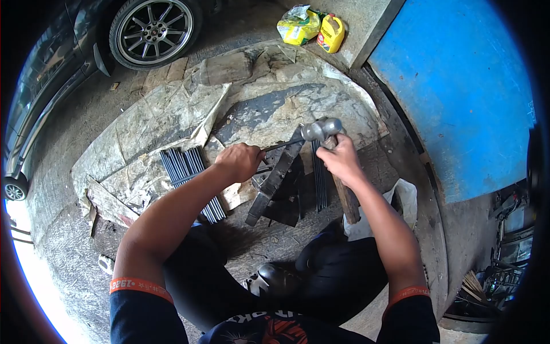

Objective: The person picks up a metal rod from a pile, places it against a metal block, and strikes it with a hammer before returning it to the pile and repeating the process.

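Note:
My left hand [239, 162] is closed around a dark metal rod [281, 144], which points right across the upper end of a narrow steel block [274, 186]. My right hand [342, 160] grips a hammer [322, 129] high on its wooden handle, close below the head. The rounded steel head overlaps the rod's far tip in this view. Left of the block lies a bundle of thin dark rods [193, 178], partly hidden by my left forearm. Several more rods [319, 180] lie side by side between the block and the hammer handle.
A worn, stained sheet [154, 129] covers the ground ahead. A car wheel [152, 34] stands at the upper left. Behind the sheet are a yellow bag [299, 28] and a yellow jug [331, 33]. A blue panel [458, 86] borders the right side.

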Demonstrator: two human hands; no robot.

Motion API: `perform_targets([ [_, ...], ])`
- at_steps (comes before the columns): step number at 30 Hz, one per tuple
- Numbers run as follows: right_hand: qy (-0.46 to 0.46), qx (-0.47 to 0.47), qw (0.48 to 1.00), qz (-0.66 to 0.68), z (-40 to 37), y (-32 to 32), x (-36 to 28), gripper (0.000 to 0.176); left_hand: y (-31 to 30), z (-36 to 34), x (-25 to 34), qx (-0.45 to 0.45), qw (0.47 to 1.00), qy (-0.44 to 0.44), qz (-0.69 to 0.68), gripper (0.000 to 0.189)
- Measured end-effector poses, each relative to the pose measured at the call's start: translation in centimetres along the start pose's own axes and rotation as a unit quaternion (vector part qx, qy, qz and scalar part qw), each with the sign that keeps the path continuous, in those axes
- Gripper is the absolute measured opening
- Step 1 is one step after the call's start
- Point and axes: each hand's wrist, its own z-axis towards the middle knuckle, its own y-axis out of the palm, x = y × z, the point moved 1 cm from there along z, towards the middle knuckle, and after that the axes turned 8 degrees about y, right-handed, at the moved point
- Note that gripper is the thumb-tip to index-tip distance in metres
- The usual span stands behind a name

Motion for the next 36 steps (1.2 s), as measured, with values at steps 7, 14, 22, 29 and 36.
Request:
perform_targets([
  [7,-0.273,0.131,0.93,0.206,-5.6,-6.1,-11.5,0.012,1.7,0.7,-1.1,0.033,0.999,0.024,0.004,0.047],
  [14,-0.009,0.02,0.975,-0.221,0.5,-1.1,-0.3,0.029,0.8,1.1,-1.3,0.018,1.0,0.0,-0.003,0.048],
  [22,0.002,0.029,0.995,-0.09,0.8,0.3,-0.6,0.025,1.4,0.2,-1.3,0.065,0.997,0.013,0.045,0.04],
  [29,-0.121,0.089,0.988,0.042,-2.4,-3.3,-6.6,0.014,3.0,0.4,-2.0,0.058,0.994,-0.008,0.093,0.031],
  [36,0.041,0.01,0.97,-0.241,0.5,1.3,-1.0,0.025,2.0,0.5,-1.0,0.005,0.995,-0.024,0.099,0.025],
])
